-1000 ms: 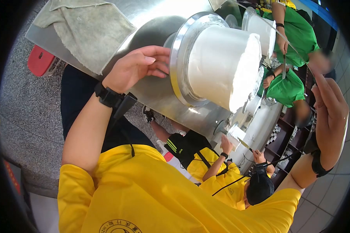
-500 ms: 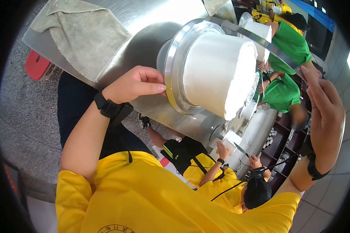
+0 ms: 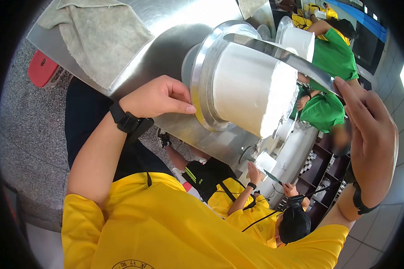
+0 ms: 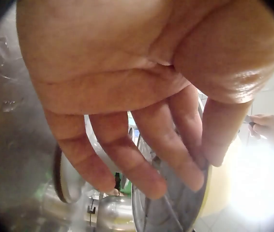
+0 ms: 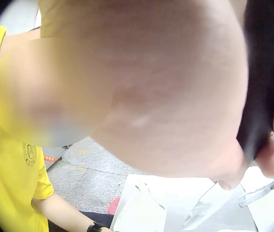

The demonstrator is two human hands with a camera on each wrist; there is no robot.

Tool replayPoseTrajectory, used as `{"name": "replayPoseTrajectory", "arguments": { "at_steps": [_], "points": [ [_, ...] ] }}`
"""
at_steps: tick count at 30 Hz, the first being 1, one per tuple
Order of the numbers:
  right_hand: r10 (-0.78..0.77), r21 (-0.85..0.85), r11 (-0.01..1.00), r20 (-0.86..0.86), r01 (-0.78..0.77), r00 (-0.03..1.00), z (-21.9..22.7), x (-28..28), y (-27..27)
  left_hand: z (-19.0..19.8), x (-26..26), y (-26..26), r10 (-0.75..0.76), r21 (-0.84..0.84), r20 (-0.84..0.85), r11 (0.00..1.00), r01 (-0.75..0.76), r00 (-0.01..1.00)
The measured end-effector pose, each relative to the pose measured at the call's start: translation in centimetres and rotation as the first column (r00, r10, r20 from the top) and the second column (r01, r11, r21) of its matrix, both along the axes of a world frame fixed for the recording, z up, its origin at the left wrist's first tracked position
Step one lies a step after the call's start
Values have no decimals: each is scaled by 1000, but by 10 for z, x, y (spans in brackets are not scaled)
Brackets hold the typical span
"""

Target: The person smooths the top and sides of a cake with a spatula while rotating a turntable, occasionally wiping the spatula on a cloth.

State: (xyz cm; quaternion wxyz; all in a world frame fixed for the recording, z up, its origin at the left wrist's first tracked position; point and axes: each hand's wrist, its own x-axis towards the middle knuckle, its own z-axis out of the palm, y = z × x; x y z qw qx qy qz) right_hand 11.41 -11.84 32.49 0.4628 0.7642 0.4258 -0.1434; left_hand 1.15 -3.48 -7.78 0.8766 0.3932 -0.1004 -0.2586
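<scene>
A tall white cream-covered cake (image 3: 247, 85) stands on a metal turntable (image 3: 196, 89); its side is smooth and its top edge ragged. In the head view the cake appears tipped, its top to the right. My left hand (image 3: 159, 98) pinches the turntable's rim, thumb on the cake side and fingers beneath, as the left hand (image 4: 127, 96) in the left wrist view also shows. My right hand (image 3: 370, 130) grips a long palette knife (image 3: 296, 60), its blade laid along the cake's side. In the right wrist view its black handle (image 5: 262, 82) runs past the fingers.
A grey cloth (image 3: 103, 42) lies on the steel table (image 3: 175, 22). Beyond, a person in yellow (image 3: 251, 210) and people in green (image 3: 334, 54) work at other white cakes (image 3: 298, 42). A red stool (image 3: 42, 68) stands on the floor beside the table.
My right hand has come down and inward, bringing the palette knife's blade from beyond the cake onto its side. The left hand's fingers have closed from spread at the rim to pinching it.
</scene>
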Motion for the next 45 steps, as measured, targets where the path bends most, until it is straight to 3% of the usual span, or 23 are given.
{"name": "replayPoseTrajectory", "arguments": {
  "at_steps": [12, 25, 45],
  "points": [
    [53, -56, 997, 90, -48, 995, -7, 14, 6, -1, 1, 1, 17, -6, 1, 1000, -17, 1000],
    [11, -46, 999, 35, -9, 999, -13, 12, 12, -1, 3, 2, 58, 14, 10, 998, -58, 998],
    [89, -103, 991, 71, -81, 994, -25, 0, 16, -5, 3, 3, 112, -25, -9, 993, -112, 994]
  ]
}}
